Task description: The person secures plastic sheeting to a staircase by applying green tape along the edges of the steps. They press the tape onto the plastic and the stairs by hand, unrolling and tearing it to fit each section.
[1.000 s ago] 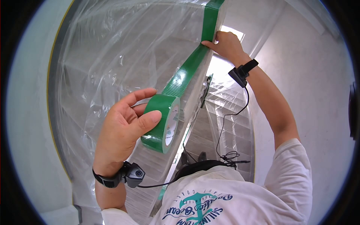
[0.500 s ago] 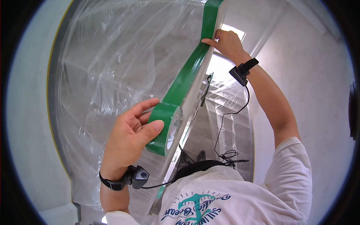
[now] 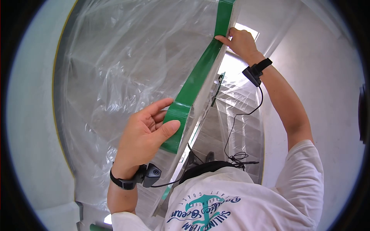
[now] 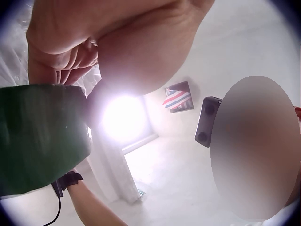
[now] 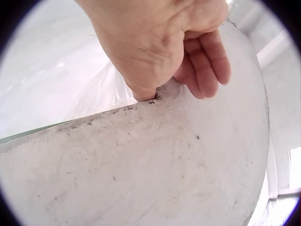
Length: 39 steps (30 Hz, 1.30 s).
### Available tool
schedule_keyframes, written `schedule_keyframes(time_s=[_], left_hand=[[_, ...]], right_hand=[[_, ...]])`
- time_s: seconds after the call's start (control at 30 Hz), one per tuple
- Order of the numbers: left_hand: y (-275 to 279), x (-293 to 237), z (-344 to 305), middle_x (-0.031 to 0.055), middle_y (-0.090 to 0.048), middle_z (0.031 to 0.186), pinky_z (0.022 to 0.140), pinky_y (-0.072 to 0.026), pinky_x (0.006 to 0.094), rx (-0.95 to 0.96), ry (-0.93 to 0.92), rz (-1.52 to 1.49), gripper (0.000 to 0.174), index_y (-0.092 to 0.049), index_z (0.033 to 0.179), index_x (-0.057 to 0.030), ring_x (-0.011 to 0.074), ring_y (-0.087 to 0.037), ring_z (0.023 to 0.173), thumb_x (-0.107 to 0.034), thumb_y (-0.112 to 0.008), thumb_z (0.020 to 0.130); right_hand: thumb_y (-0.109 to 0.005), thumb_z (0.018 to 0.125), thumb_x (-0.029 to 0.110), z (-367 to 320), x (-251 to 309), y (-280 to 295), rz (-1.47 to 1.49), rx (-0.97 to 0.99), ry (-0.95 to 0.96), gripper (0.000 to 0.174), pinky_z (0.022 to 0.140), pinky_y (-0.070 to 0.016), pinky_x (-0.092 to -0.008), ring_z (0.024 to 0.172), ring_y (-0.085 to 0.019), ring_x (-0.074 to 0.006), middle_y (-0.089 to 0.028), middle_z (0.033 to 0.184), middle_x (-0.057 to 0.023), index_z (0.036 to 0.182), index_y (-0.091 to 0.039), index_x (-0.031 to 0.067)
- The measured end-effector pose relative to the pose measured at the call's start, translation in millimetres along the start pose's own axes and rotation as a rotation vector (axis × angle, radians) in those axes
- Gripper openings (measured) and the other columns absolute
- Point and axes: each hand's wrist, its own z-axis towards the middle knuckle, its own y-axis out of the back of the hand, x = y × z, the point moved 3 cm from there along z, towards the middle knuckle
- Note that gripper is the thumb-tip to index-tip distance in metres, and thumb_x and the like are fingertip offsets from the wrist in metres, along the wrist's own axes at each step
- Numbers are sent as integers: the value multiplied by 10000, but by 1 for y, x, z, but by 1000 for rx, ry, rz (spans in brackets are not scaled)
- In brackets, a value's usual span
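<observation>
In the head view my left hand [image 3: 140, 134] holds a roll of green tape [image 3: 179, 112], its thumb on the near face and its fingers at the far left side. The roll also fills the lower left of the left wrist view. From it a length of tape [image 3: 200, 73] runs up along the edge of a ledge over clear plastic sheeting [image 3: 135, 57]. My right hand [image 3: 243, 42] presses its thumb on the tape higher up. In the right wrist view its other fingers [image 5: 204, 70] extend down the ledge's outer white face [image 5: 141, 155].
A second slope of plastic-covered steps [image 3: 239, 123] lies below on the right. A thin black cable [image 3: 237, 158] hangs from the right wrist camera [image 3: 254, 73] and coils near the waist. White walls [image 3: 296, 69] curve around, and a framed picture [image 4: 178, 97] shows in the left wrist view.
The roll has come closer to the ledge edge, turning so its white core no longer shows. The tape between the hands lies straighter along the edge. My right thumb stays on the tape.
</observation>
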Motion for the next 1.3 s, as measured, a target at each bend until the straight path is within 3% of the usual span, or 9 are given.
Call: schedule_keyframes(time_s=[0.37,1.0,1.2,1.3], left_hand=[[0,9,1,146,-639,1221,924,-519,257,4,-2,-2,565,-428,1405,82,143,-630,1059,-28,-683,914],[0,11,1,154,-633,1228,947,-510,270,8,17,22,571,-417,1413,77,152,-626,1081,-10,-671,910],[2,15,1,146,-639,1201,938,-508,269,42,21,23,562,-410,1399,56,143,-624,1071,-11,-670,906],[2,20,-1,134,-642,1191,921,-508,269,52,16,30,567,-397,1405,37,134,-621,1054,-19,-668,910]], right_hand=[[-608,869,649,1,-1,2,42,35,-13,680,675,-554,-418,691,-689,-353,-673,696,-183,856,-673,-27],[-620,845,677,0,-1,4,48,37,-57,708,670,-568,-383,681,-705,-318,-708,748,-177,915,-713,-22],[-615,852,668,0,5,13,-1,-31,8,698,645,-564,-395,643,-694,-326,-694,707,-173,879,-709,-23],[-614,871,610,-1,14,24,-63,77,-30,625,643,-550,-423,663,-685,-337,-677,689,-175,821,-704,-7]])
